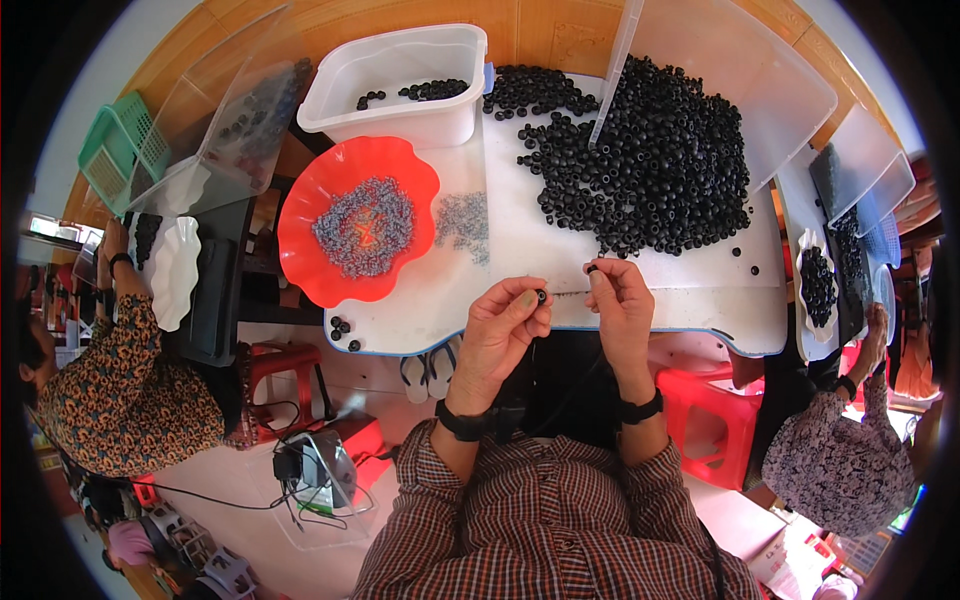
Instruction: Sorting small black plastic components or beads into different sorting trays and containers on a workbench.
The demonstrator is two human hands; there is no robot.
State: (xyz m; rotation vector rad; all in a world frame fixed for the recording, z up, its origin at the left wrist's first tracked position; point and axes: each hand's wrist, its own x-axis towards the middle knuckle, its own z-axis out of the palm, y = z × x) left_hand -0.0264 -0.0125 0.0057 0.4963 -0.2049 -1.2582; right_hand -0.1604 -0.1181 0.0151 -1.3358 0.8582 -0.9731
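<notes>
Above the table's front edge, my left hand point(505, 318) is closed in a pinch on a small black ring-shaped part point(541, 297). Just to its right, my right hand point(622, 298) has thumb and forefinger pressed together on another small black part point(591, 268), mostly covered by the fingertips. The two hands are apart. Beyond them lies a big heap of black ring-shaped parts point(650, 160). On the left, a red wavy-rimmed bowl point(300, 235) holds many small greyish pieces point(365, 225), with more of them point(463, 225) scattered on the white table point(465, 290) beside it.
A white tub point(400, 125) with some black parts stands behind the bowl. Several black parts point(340, 328) lie at the table's front left corner. A clear plastic bin point(770, 80) leans behind the heap. Co-workers sit left point(130, 380) and right point(840, 460), near red stools point(705, 420).
</notes>
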